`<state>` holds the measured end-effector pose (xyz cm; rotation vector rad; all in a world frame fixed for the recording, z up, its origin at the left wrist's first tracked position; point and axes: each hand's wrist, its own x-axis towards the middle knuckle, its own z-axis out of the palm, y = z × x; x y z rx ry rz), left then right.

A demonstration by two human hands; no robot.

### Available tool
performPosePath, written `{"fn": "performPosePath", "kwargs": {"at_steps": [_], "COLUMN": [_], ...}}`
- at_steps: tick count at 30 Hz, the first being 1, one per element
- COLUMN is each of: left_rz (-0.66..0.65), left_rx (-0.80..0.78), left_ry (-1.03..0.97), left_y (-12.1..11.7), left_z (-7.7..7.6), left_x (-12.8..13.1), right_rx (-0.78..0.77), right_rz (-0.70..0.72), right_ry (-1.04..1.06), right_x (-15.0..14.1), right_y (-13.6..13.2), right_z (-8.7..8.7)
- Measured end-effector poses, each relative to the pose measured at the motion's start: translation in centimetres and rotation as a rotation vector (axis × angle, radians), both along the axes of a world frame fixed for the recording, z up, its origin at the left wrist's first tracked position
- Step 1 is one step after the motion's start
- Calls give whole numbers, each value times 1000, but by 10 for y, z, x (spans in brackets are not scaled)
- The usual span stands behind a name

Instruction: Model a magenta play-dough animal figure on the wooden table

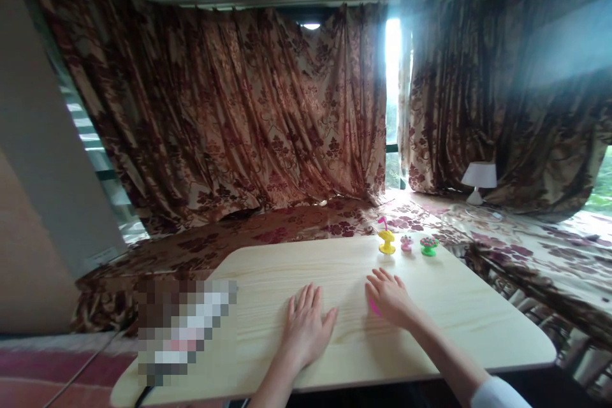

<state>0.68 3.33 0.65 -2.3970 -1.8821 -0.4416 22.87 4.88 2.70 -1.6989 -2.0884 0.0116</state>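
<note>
My left hand lies flat on the pale wooden table, fingers stretched out, holding nothing. To its right, my right hand rests on the table with fingers extended over a small pink thing, of which only an edge shows beneath the palm. Whether the hand grips it or only covers it is unclear. At the table's far edge stand three small toys: a yellow one with a pink top, a small pink one and a green one.
Patterned brown curtains hang behind the table over a window ledge draped in the same cloth. A white lamp stands on the ledge at the right. A blurred-out patch covers the table's near left corner.
</note>
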Motion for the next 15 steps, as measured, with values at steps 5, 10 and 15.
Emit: {"fn": "performPosePath", "kwargs": {"at_steps": [5,10,15], "left_rz": [9,10,-6], "left_rx": [-15,-23,-7], "left_ry": [-24,6,31], "left_y": [-2,-2,0], "left_z": [-1,1,3], "left_x": [0,1,1], "right_rx": [79,73,34], "right_rz": [215,132,-32], "right_ry": [-54,0,47], "right_x": [-5,-57,-41], "right_y": [-75,-57,10], "right_z": [-16,-1,14]}}
